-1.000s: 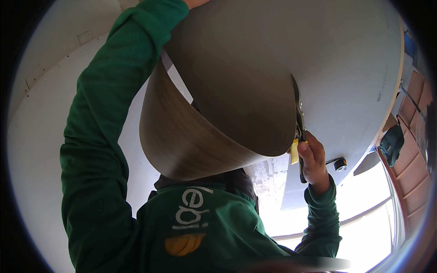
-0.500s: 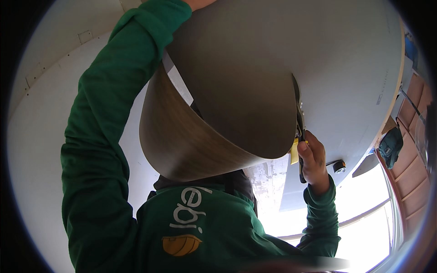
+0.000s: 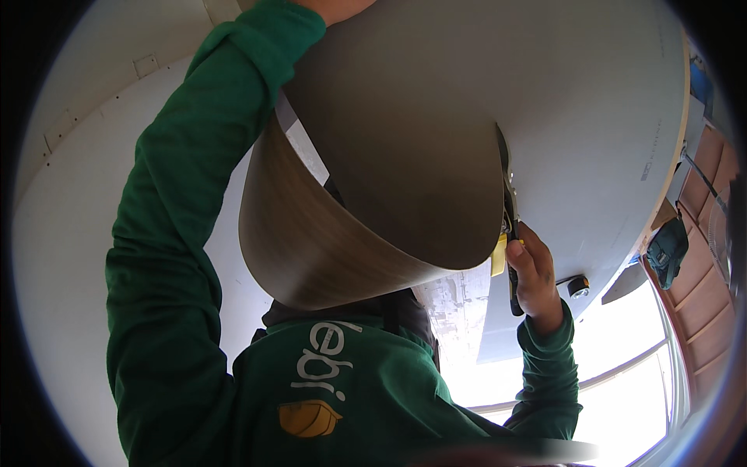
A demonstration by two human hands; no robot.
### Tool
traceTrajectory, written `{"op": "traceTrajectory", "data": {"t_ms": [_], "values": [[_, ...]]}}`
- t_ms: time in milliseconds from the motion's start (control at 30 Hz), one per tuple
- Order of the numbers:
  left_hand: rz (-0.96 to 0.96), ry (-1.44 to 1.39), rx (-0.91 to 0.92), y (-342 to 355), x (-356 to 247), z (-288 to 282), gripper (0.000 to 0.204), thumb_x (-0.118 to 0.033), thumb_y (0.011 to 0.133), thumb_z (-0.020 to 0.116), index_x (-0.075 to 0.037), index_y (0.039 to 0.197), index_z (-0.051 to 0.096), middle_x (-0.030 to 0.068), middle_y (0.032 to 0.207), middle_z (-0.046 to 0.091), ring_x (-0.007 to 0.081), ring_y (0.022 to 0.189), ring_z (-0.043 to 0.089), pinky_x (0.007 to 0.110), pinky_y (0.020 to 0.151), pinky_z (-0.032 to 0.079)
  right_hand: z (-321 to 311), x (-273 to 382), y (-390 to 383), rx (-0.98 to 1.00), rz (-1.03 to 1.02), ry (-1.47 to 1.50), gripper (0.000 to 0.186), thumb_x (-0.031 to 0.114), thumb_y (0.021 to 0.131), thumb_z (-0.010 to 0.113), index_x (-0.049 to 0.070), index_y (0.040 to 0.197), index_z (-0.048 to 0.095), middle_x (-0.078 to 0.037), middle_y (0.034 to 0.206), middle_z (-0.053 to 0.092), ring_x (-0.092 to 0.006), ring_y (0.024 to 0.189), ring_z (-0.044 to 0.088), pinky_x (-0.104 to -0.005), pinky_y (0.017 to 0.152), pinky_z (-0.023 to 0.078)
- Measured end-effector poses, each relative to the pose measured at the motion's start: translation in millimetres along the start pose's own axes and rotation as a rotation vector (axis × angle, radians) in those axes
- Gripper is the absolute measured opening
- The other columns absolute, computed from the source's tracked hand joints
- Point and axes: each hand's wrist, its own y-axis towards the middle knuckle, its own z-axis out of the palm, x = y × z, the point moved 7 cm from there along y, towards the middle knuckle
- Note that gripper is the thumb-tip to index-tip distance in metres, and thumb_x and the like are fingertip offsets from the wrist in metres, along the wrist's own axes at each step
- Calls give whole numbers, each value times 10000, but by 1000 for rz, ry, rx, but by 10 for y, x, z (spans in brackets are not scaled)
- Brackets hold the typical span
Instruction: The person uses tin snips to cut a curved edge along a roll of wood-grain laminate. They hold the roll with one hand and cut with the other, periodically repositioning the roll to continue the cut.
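A large grey sheet [image 3: 405,140] spreads before me, and its cut strip [image 3: 311,249] curls round toward my chest, with a brownish, wood-like sheen. My right hand [image 3: 537,276] is closed round the yellow and black handles of tin snips [image 3: 499,257]. Their dark blade reaches up along the cut edge of the sheet; the far blade is hidden behind it. My left hand [image 3: 338,8] is at the top edge of the view, against the upper part of the sheet. Its fingers are out of the picture.
A small round black thing [image 3: 578,286] lies on the pale surface right of my right hand. A dark green bag [image 3: 668,251] is at the far right, beside reddish-brown panelling [image 3: 704,300]. A pale curved wall [image 3: 70,257] with small dark holes rises at the left.
My right hand and the snips have shifted very slightly to the left along with the sheet's edge. A little more of my left hand shows at the top.
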Motion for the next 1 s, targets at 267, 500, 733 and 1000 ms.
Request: {"op": "traceTrajectory", "data": {"t_ms": [267,500,733,1000], "values": [[1,15,-9,26,1,-21,609,-444,1057,507,5,1467,550,210,1530,529,387,1448,455,568,1245,268,-1,0,-9,6,35,16,676,588,1024,560,-75,1129,641,-140,912,685,-224,824,670,-360,788,525],[5,5,-8,41,-11,-52,606,-436,1052,513,7,1464,553,215,1521,534,387,1438,466,575,1239,275,12,89,50,-4,17,-6,642,563,1029,543,-66,1117,640,-159,914,685,-253,901,673,-380,834,513],[11,-9,-13,26,9,-39,608,-443,1059,501,14,1457,555,217,1514,538,393,1431,469,577,1237,272,17,89,56,28,44,1,621,540,1030,554,-72,1086,640,-155,898,685,-236,847,678,-368,794,523],[11,-29,-24,46,-11,-75,601,-438,1056,509,15,1448,560,216,1507,541,393,1427,470,588,1231,275,27,191,96,-5,13,7,611,520,1029,552,-77,1125,643,-162,922,692,-235,880,676,-361,819,517]]}}
